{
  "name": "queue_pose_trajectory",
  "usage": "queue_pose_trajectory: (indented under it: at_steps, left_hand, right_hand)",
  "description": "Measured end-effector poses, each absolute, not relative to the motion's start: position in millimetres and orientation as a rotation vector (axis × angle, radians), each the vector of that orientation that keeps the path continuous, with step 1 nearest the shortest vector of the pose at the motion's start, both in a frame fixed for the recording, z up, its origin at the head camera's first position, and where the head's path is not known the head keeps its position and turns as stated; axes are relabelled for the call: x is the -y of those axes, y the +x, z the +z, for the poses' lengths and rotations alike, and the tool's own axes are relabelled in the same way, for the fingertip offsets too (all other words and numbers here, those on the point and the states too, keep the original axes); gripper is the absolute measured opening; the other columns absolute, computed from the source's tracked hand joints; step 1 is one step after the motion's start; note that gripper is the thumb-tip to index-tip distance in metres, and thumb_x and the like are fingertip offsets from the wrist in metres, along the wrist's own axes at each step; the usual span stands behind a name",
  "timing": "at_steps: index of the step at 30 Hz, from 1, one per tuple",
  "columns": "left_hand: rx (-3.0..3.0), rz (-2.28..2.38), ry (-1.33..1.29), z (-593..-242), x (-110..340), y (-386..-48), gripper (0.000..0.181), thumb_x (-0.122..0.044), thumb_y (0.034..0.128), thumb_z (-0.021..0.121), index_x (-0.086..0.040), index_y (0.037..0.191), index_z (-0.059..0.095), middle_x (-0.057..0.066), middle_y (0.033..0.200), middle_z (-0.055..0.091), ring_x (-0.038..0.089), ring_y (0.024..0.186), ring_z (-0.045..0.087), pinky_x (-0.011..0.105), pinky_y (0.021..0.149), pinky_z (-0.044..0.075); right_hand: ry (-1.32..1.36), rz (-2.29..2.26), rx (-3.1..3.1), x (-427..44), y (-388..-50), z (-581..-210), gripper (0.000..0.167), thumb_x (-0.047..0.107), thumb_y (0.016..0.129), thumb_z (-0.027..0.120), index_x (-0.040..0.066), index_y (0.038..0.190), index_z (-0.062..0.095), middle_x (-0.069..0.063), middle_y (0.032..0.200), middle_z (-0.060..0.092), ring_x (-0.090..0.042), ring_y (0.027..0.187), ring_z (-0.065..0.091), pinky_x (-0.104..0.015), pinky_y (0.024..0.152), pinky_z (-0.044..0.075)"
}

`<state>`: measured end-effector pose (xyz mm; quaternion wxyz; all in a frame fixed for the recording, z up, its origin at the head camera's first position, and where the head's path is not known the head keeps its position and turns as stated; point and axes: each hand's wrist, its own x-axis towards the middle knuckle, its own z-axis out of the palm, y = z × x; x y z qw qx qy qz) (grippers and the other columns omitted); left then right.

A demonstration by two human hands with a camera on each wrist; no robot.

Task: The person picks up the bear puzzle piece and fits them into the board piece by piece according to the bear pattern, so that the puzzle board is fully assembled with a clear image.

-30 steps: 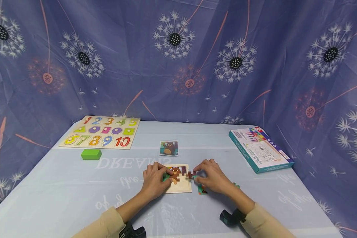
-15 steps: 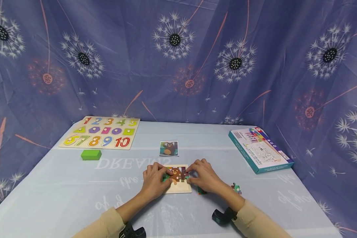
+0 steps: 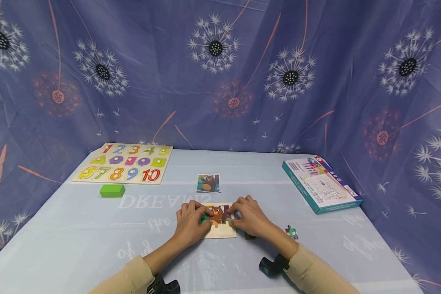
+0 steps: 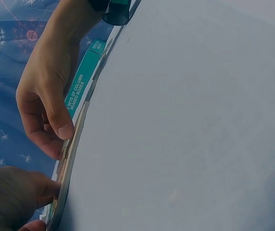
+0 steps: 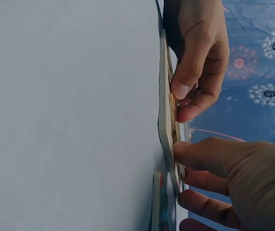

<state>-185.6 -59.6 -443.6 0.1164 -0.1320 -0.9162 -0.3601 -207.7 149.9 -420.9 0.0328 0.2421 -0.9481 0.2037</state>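
Observation:
A small wooden puzzle board [image 3: 220, 233] lies on the table with jigsaw pieces across its upper part that show a brown bear [image 3: 216, 213]. My left hand [image 3: 192, 220] holds the board's left side, thumb and fingertips over a green piece. At the board's right side my right hand [image 3: 250, 217] pinches a dark purple and green puzzle piece [image 3: 226, 213] that sits beside the bear; my fingers partly cover it. Both hands [image 5: 202, 62] and the board's edge [image 5: 163, 106] show side-on in the right wrist view. Another puzzle piece [image 3: 249, 236] lies partly hidden below my right hand.
A loose green piece [image 3: 291, 232] lies right of my right forearm. Behind the board is a bear picture card [image 3: 208, 183]. A number-and-shape board [image 3: 123, 163] and green block [image 3: 112, 190] are at left, a teal-edged box [image 3: 321, 184] at right.
My right hand has moved left with the puzzle piece, from beside the board onto its right side next to the bear. The left hand has stayed in place.

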Motion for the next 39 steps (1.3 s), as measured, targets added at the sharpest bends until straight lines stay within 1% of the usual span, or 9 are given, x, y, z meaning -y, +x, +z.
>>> queue_pose_trajectory:
  at_steps: [10, 17, 26, 33, 39]
  left_hand:
    - [2.687, -1.044, -0.379, -443, 59, -186, 0.013, -0.018, 0.0736, 0.069, -0.021, 0.086, 0.070, 0.003, 0.100, 0.051, 0.022, 0.095, 0.038, 0.049, 0.088, 0.025]
    - [2.670, -1.043, -0.374, -441, 56, -187, 0.013, -0.016, 0.0718, 0.069, -0.020, 0.084, 0.070, 0.001, 0.099, 0.052, 0.022, 0.097, 0.039, 0.048, 0.089, 0.025]
    - [2.653, -1.058, -0.447, -439, 41, -187, 0.012, -0.022, 0.0732, 0.071, -0.021, 0.085, 0.071, 0.000, 0.099, 0.053, 0.020, 0.095, 0.038, 0.047, 0.086, 0.026]
    - [2.653, -1.095, -0.441, -439, 35, -187, 0.009, -0.020, 0.0732, 0.071, -0.022, 0.082, 0.069, 0.000, 0.096, 0.052, 0.019, 0.093, 0.037, 0.047, 0.085, 0.025]
    - [2.663, -1.085, -0.431, -441, 34, -188, 0.009, -0.020, 0.0736, 0.071, -0.022, 0.082, 0.069, 0.000, 0.097, 0.052, 0.019, 0.093, 0.037, 0.046, 0.085, 0.026]
  right_hand:
    - [0.724, 0.507, 2.940, -144, -208, -417, 0.024, 0.027, 0.073, 0.078, 0.016, 0.093, 0.071, 0.001, 0.093, 0.060, -0.017, 0.090, 0.046, -0.039, 0.082, 0.036]
    - [0.721, 0.485, 2.940, -143, -208, -416, 0.023, 0.027, 0.073, 0.077, 0.016, 0.092, 0.071, 0.002, 0.091, 0.058, -0.018, 0.089, 0.045, -0.039, 0.080, 0.036]
    - [0.724, 0.513, 2.938, -144, -207, -417, 0.024, 0.027, 0.072, 0.078, 0.015, 0.092, 0.070, 0.002, 0.090, 0.058, -0.017, 0.087, 0.044, -0.039, 0.078, 0.035]
    - [0.729, 0.519, 2.928, -144, -207, -419, 0.024, 0.026, 0.071, 0.078, 0.016, 0.091, 0.070, 0.003, 0.088, 0.058, -0.017, 0.086, 0.045, -0.039, 0.078, 0.035]
    - [0.719, 0.523, 2.927, -145, -207, -420, 0.024, 0.026, 0.072, 0.078, 0.017, 0.092, 0.071, 0.002, 0.090, 0.058, -0.016, 0.087, 0.045, -0.038, 0.078, 0.035]
